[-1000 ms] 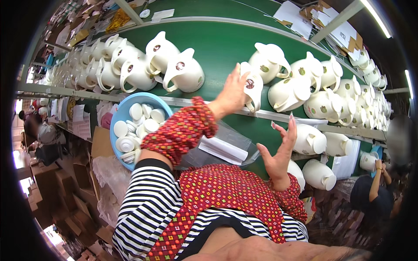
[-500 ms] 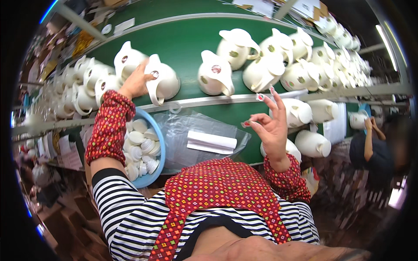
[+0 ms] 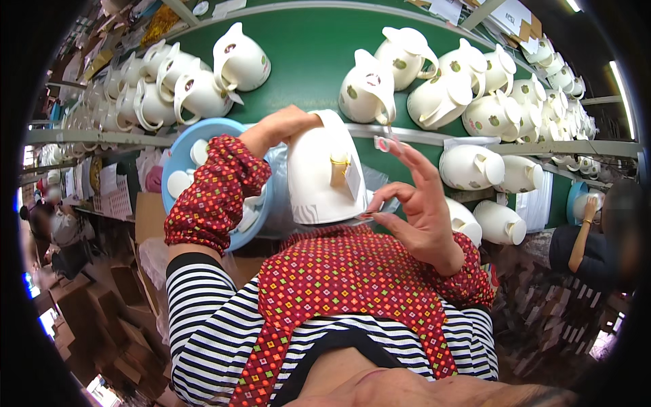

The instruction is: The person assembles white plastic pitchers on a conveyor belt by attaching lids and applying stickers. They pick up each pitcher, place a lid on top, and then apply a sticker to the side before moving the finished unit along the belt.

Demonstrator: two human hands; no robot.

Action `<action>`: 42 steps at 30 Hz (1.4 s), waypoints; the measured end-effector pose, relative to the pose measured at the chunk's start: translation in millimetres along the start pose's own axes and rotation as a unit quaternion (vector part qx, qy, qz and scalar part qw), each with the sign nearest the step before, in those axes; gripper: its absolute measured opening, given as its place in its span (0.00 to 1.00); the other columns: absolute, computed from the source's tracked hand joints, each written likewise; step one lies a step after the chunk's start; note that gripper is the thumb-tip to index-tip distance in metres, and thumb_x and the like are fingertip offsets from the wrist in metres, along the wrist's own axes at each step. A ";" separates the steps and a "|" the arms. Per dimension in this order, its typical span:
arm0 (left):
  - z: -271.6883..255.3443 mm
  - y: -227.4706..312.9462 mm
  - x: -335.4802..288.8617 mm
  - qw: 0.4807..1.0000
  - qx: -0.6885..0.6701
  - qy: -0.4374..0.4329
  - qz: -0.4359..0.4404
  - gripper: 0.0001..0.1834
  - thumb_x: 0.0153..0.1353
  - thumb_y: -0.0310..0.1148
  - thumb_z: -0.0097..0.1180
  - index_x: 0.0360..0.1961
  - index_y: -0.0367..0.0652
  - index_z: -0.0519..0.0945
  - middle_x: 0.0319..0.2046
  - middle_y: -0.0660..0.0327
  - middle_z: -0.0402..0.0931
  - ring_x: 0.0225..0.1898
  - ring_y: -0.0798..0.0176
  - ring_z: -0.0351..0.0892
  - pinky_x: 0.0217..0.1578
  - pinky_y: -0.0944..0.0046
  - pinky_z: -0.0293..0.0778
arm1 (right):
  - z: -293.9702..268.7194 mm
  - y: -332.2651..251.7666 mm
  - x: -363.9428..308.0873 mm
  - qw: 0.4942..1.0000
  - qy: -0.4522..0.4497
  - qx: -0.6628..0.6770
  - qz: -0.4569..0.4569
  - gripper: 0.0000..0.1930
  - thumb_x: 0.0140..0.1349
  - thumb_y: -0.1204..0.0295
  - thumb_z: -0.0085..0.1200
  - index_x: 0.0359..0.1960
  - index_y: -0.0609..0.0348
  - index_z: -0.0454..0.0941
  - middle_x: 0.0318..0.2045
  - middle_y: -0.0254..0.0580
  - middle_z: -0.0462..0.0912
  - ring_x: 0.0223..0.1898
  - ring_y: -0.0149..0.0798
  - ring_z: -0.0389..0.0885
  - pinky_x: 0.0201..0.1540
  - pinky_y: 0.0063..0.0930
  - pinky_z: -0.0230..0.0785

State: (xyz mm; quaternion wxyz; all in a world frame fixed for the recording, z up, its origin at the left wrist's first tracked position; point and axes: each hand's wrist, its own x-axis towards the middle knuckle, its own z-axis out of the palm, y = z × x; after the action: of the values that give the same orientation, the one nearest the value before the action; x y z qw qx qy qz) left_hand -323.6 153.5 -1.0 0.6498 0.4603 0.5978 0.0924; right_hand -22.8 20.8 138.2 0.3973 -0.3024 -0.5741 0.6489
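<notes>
My left hand [image 3: 281, 129] grips a white jug [image 3: 313, 180] near its upper end, tilted in front of my apron. A paper tag [image 3: 353, 180] hangs on gold thread from its handle [image 3: 338, 167]. My right hand [image 3: 426, 220] is beside the jug's lower right edge. Thumb and forefinger pinch a small red-and-clear sticker [image 3: 368, 216]; whether it touches the jug I cannot tell. Another small sticker [image 3: 382, 144] clings to a raised fingertip of that hand.
White jugs [image 3: 366, 88] stand in groups on the green belt [image 3: 305, 61], left and right. A blue basin [image 3: 178, 142] of white lids is under my left forearm. More jugs [image 3: 498, 222] lie at the right, near a person [image 3: 586, 234].
My left hand has taken a jug off the belt and brought it close to my body. My right hand has lowered slightly and is now beside that jug.
</notes>
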 end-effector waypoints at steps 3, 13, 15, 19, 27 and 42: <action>43.2 -19.4 -7.5 0.997 -0.029 -0.043 -0.063 0.30 0.57 0.57 0.64 0.44 0.40 0.89 0.36 0.57 0.87 0.32 0.61 0.86 0.33 0.60 0.79 | 13.1 10.8 -11.9 0.998 -0.059 0.023 0.032 0.49 0.57 0.93 0.61 0.80 0.58 0.53 0.79 0.51 0.52 0.47 0.37 0.86 0.51 0.29 0.78; 54.2 -35.7 -11.2 0.996 -0.016 -0.064 -0.058 0.33 0.54 0.58 0.65 0.48 0.39 0.89 0.41 0.52 0.88 0.38 0.54 0.88 0.38 0.54 0.80 | 12.6 32.5 -20.8 0.973 -0.142 -0.181 0.020 0.49 0.57 0.93 0.59 0.80 0.47 0.57 0.76 0.59 0.53 0.40 0.32 0.85 0.44 0.27 0.78; 55.6 -31.2 -16.1 0.996 -0.023 -0.062 -0.056 0.33 0.54 0.58 0.66 0.50 0.40 0.88 0.43 0.53 0.88 0.41 0.54 0.89 0.41 0.53 0.82 | 13.4 32.5 -19.6 0.967 -0.159 -0.197 0.017 0.50 0.57 0.94 0.58 0.80 0.45 0.56 0.76 0.59 0.52 0.39 0.32 0.84 0.44 0.27 0.79; 55.2 -33.2 -16.8 0.995 -0.035 -0.082 -0.048 0.34 0.55 0.57 0.65 0.52 0.41 0.87 0.45 0.53 0.88 0.43 0.54 0.89 0.42 0.52 0.83 | 16.6 37.3 -19.8 0.962 -0.162 -0.221 0.003 0.52 0.56 0.94 0.58 0.81 0.42 0.56 0.76 0.59 0.52 0.39 0.33 0.83 0.45 0.27 0.80; 57.5 -34.0 -23.0 0.996 -0.039 -0.061 -0.051 0.31 0.58 0.56 0.61 0.50 0.39 0.87 0.42 0.53 0.87 0.40 0.56 0.88 0.39 0.55 0.83 | 20.3 48.0 -22.9 0.968 -0.139 -0.209 0.005 0.51 0.56 0.94 0.59 0.80 0.41 0.57 0.76 0.57 0.52 0.39 0.34 0.83 0.47 0.30 0.81; 53.9 -43.7 -18.3 0.995 -0.045 -0.065 -0.053 0.33 0.57 0.59 0.63 0.51 0.41 0.87 0.42 0.53 0.87 0.38 0.56 0.89 0.36 0.56 0.80 | 17.9 78.5 -26.5 0.938 -0.139 -0.285 -0.140 0.47 0.54 0.89 0.67 0.75 0.41 0.65 0.77 0.56 0.53 0.50 0.46 0.83 0.50 0.36 0.83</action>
State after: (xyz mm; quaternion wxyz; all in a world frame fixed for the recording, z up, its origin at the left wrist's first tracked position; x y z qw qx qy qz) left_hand -300.9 90.5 -26.8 0.7111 0.4032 0.5734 0.0546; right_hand -37.9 -13.1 62.0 0.2976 -0.2259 -0.8209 0.4318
